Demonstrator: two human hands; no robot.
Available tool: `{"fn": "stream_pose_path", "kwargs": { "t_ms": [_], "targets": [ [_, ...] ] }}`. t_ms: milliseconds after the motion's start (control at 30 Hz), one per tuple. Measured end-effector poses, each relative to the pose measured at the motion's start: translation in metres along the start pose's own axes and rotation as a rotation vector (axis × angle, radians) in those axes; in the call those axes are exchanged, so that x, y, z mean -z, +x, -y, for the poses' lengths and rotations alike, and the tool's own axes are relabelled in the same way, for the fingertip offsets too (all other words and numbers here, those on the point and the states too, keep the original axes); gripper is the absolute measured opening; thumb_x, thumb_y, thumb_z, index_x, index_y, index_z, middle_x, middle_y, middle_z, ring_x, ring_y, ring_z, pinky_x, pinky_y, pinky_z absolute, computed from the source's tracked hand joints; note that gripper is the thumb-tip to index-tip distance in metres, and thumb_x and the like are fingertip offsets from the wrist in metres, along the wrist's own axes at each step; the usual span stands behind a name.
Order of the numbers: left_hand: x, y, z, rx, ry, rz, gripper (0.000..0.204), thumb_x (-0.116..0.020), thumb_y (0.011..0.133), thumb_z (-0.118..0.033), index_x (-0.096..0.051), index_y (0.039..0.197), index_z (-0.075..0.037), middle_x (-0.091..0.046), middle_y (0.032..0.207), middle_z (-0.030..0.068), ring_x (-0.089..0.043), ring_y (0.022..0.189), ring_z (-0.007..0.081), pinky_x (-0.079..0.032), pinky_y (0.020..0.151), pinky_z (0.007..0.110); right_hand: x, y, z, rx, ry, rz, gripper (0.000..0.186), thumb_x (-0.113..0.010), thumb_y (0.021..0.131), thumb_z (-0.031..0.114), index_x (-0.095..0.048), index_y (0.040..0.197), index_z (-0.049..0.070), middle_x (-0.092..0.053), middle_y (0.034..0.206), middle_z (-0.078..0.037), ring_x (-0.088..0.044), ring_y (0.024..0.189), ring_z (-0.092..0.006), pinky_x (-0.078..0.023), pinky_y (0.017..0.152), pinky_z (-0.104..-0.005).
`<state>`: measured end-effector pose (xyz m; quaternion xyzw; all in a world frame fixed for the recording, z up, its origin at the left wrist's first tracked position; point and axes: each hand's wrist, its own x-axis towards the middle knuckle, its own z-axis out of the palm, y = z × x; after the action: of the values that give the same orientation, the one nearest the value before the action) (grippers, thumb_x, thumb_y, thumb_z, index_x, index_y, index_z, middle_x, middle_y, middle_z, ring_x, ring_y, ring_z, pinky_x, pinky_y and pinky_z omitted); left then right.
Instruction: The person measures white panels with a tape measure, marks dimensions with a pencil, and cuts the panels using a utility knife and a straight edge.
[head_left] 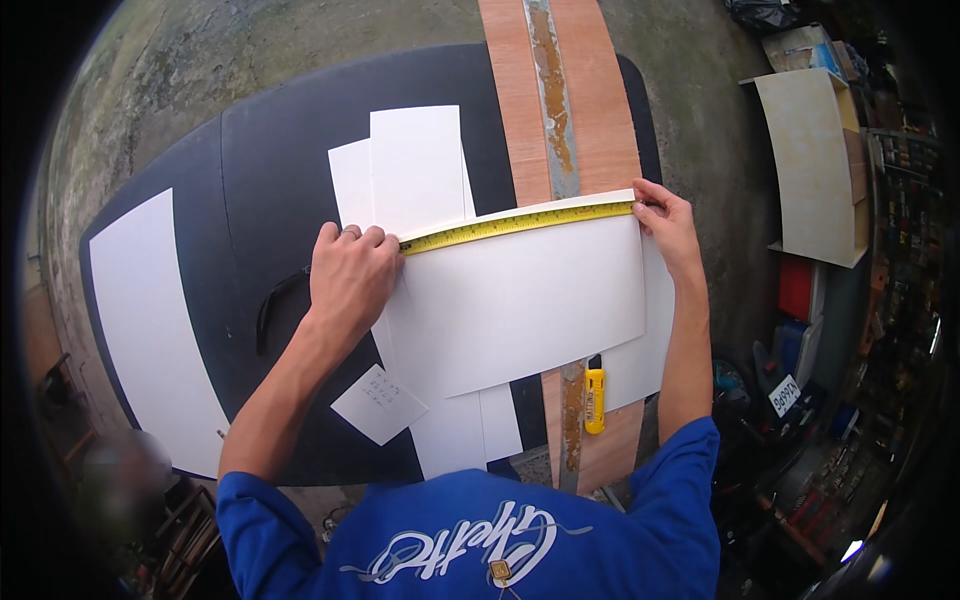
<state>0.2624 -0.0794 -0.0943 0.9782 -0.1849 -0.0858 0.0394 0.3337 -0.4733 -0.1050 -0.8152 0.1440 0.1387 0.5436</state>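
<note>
A yellow tape measure (515, 218) is stretched along the upper edge of a large white sheet (515, 300). My left hand (352, 270) grips the tape's left end, where its case is mostly hidden under my fingers and a black strap hangs out. My right hand (662, 225) pinches the tape's right end at the sheet's corner. Other white sheets (415, 140) lie above and below. A small square paper with handwriting (378, 403) is below my left hand. A yellow utility knife (595, 398) lies below the large sheet, beside a rusty metal straightedge (552, 90) on plywood (510, 80).
The work rests on a dark table (270, 130), with another white sheet (145, 310) at the left. A pale wooden box (805, 160) and cluttered shelves (890, 220) stand at the right. A concrete floor (170, 90) shows beyond the table.
</note>
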Motion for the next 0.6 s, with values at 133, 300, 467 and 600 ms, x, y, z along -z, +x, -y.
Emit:
{"fn": "stream_pose_path", "kwargs": {
  "t_ms": [133,300,467,600],
  "targets": [
    [0.0,0.0,-0.002,0.007,-0.014,-0.036,0.013,-0.069,0.081,-0.02,-0.069,0.088,-0.009,-0.068,0.082,0.0048,-0.065,0.079,0.02,-0.039,0.069,0.034,0.016,0.008,0.004,-0.118,0.053,0.141,0.029,-0.06,0.085,0.0,-0.061,0.114,-0.004,-0.062,0.097,-0.003,-0.053,0.074,-0.0051,-0.043,0.061,-0.0182],
    [-0.001,-0.001,-0.002,0.01,-0.018,-0.058,0.013,-0.071,0.079,-0.019,-0.07,0.087,-0.009,-0.068,0.081,0.0039,-0.064,0.077,0.0196,-0.039,0.069,0.034,0.017,0.009,0.012,-0.099,0.046,0.21,0.024,-0.058,0.086,0.0,-0.063,0.11,-0.002,-0.062,0.094,-0.003,-0.052,0.075,-0.0047,-0.041,0.064,-0.0195],
    [0.0,-0.003,-0.001,0.002,-0.031,-0.082,0.011,-0.072,0.078,-0.019,-0.07,0.085,-0.01,-0.068,0.08,0.0025,-0.062,0.074,0.0178,-0.038,0.068,0.033,0.02,0.007,0.006,-0.032,-0.013,0.27,0.026,-0.057,0.088,0.003,-0.061,0.114,-0.001,-0.061,0.09,-0.003,-0.054,0.079,-0.0062,-0.044,0.067,-0.0211],
    [0.001,0.0,-0.002,0.016,-0.043,-0.054,0.014,-0.067,0.084,-0.021,-0.067,0.077,-0.008,-0.067,0.078,0.0041,-0.065,0.078,0.0189,-0.037,0.067,0.033,0.019,0.005,0.012,-0.031,-0.098,0.289,0.028,-0.057,0.087,0.003,-0.06,0.114,-0.002,-0.061,0.093,-0.005,-0.058,0.083,-0.0091,-0.048,0.073,-0.0234]
  ]
}}
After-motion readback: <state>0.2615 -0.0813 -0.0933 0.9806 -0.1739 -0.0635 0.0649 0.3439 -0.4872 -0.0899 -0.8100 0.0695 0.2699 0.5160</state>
